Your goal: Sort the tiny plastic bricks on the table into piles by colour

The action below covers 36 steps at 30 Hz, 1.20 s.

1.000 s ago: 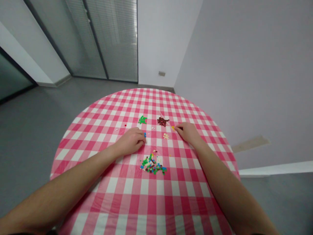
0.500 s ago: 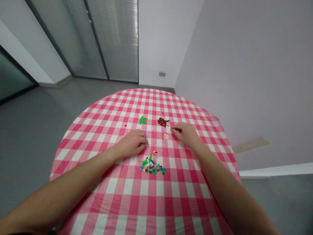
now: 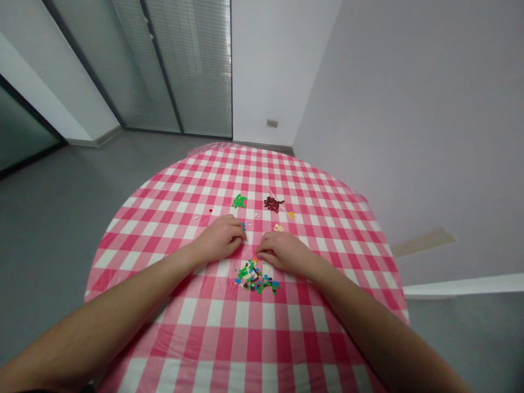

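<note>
The right hand, near the middle of the frame, covers whatever lies beneath its bent fingers at the top edge of the mixed pile; whether they grip a piece, I cannot tell. The left hand, left of centre, partly hides some blue pieces by its curled fingertips, and its grasp is equally unclear. The pale pieces are partly cut off by the right hand's knuckles. Both forearms run out of the lower corners.

A pink-and-white checked tablecloth (wrinkled toward the bottom) carries the green pile, the dark brown pile and, right of that, yellow pieces. Grey floor, blinds behind glass at upper left, and plain walls surround it.
</note>
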Each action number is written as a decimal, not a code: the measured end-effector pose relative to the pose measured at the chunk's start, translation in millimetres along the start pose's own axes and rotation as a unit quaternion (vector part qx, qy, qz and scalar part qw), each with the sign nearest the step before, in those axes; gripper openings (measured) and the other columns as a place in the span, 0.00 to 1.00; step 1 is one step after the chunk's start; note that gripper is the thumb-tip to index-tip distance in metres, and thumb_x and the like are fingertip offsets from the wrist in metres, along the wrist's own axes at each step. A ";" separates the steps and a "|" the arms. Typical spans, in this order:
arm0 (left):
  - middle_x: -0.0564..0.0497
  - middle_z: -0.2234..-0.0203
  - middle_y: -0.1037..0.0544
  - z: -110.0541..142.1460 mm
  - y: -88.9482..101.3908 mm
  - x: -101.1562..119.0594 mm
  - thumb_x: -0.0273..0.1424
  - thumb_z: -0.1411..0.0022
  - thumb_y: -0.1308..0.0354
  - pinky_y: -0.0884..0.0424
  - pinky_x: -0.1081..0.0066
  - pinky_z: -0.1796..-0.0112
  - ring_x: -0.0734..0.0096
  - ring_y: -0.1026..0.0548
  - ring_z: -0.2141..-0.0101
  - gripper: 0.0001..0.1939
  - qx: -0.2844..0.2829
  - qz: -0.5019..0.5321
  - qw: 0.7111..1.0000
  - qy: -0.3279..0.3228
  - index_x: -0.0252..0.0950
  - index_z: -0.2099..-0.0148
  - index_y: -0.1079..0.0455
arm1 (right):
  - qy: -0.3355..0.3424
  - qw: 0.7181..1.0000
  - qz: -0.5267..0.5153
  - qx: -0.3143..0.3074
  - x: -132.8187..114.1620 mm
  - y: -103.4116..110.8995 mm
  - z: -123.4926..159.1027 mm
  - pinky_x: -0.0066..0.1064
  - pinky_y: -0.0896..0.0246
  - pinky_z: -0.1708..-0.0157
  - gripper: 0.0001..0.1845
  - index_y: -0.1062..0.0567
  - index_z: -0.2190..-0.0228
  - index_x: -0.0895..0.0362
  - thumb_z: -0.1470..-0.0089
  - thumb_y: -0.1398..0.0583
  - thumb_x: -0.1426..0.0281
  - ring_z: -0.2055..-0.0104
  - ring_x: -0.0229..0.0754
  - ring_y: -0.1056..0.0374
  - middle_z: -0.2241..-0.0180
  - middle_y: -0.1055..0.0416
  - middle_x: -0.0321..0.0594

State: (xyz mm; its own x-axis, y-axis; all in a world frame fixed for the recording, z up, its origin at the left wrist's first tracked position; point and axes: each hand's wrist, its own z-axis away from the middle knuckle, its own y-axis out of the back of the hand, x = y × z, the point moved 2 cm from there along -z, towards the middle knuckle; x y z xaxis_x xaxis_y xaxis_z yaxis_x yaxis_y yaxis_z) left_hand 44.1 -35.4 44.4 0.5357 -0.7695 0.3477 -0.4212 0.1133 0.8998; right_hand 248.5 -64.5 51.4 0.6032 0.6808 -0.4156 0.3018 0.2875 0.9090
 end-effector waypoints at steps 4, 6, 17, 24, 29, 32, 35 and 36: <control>0.49 0.68 0.21 0.4 -0.1 -1.3 0.21 0.40 0.49 0.31 0.63 0.58 0.64 0.26 0.64 0.14 0.004 0.005 1.000 -0.006 0.37 0.65 0.22 | -0.060 0.994 -0.051 0.069 10.7 22.7 8.0 0.32 0.36 0.59 0.08 0.20 0.65 0.55 0.41 0.41 0.75 0.61 0.42 0.27 0.63 0.20 0.41; 0.49 0.68 0.21 0.5 -0.5 -2.3 0.21 0.40 0.49 0.31 0.63 0.58 0.65 0.26 0.64 0.14 0.003 0.007 1.000 -0.010 0.37 0.65 0.22 | -0.130 0.986 -0.042 0.092 22.1 34.7 14.6 0.31 0.38 0.62 0.09 0.21 0.65 0.55 0.46 0.41 0.78 0.63 0.42 0.28 0.64 0.21 0.41; 0.49 0.68 0.20 1.0 -1.1 -3.3 0.21 0.40 0.49 0.30 0.63 0.58 0.65 0.26 0.64 0.14 0.002 0.014 1.000 -0.008 0.38 0.65 0.22 | -0.267 0.958 0.092 0.046 42.2 42.2 22.3 0.30 0.52 0.73 0.08 0.29 0.68 0.56 0.47 0.44 0.80 0.71 0.40 0.37 0.70 0.25 0.41; 0.50 0.68 0.20 1.4 -0.8 -3.4 0.21 0.40 0.49 0.30 0.62 0.58 0.65 0.26 0.64 0.14 0.002 0.016 1.000 -0.008 0.38 0.65 0.22 | -0.239 0.969 0.047 0.046 47.1 43.0 23.8 0.29 0.48 0.72 0.04 0.29 0.70 0.55 0.46 0.39 0.75 0.69 0.41 0.32 0.70 0.24 0.41; 0.49 0.68 0.20 0.9 -0.1 -3.7 0.20 0.40 0.49 0.30 0.62 0.58 0.64 0.26 0.64 0.14 0.000 0.011 1.000 -0.010 0.37 0.65 0.22 | -0.221 0.973 0.028 0.051 56.6 39.9 26.6 0.29 0.45 0.70 0.08 0.28 0.69 0.56 0.50 0.41 0.80 0.69 0.41 0.31 0.69 0.24 0.41; 0.49 0.68 0.20 1.0 -0.4 -3.8 0.20 0.40 0.49 0.30 0.63 0.58 0.65 0.26 0.64 0.14 -0.001 0.008 1.000 -0.011 0.38 0.65 0.23 | -0.207 0.976 0.007 0.061 60.6 37.5 27.5 0.29 0.44 0.69 0.10 0.28 0.66 0.56 0.49 0.42 0.81 0.67 0.42 0.30 0.67 0.23 0.42; 0.50 0.68 0.20 1.1 -0.7 -3.4 0.20 0.40 0.49 0.30 0.63 0.58 0.65 0.26 0.64 0.14 0.003 0.009 1.000 -0.011 0.38 0.66 0.23 | -0.207 0.976 -0.006 0.059 61.1 36.4 27.4 0.29 0.43 0.69 0.09 0.28 0.65 0.56 0.47 0.42 0.79 0.66 0.43 0.30 0.66 0.23 0.42; 0.50 0.68 0.20 1.1 -0.8 -3.2 0.20 0.40 0.49 0.30 0.63 0.58 0.65 0.26 0.64 0.14 0.004 0.010 1.000 -0.011 0.38 0.66 0.23 | -0.210 0.976 -0.007 0.059 60.6 36.5 27.2 0.29 0.43 0.69 0.09 0.27 0.65 0.56 0.47 0.42 0.79 0.66 0.43 0.29 0.66 0.23 0.42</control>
State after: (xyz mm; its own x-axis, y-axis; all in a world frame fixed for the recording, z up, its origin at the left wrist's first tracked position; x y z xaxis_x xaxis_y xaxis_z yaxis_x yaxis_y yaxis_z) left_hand 41.9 -33.7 42.3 0.5116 -0.7804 0.3596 -0.4374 0.1237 0.8907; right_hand 316.1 -31.1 58.5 0.8401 0.3346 -0.4269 0.3802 0.1980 0.9035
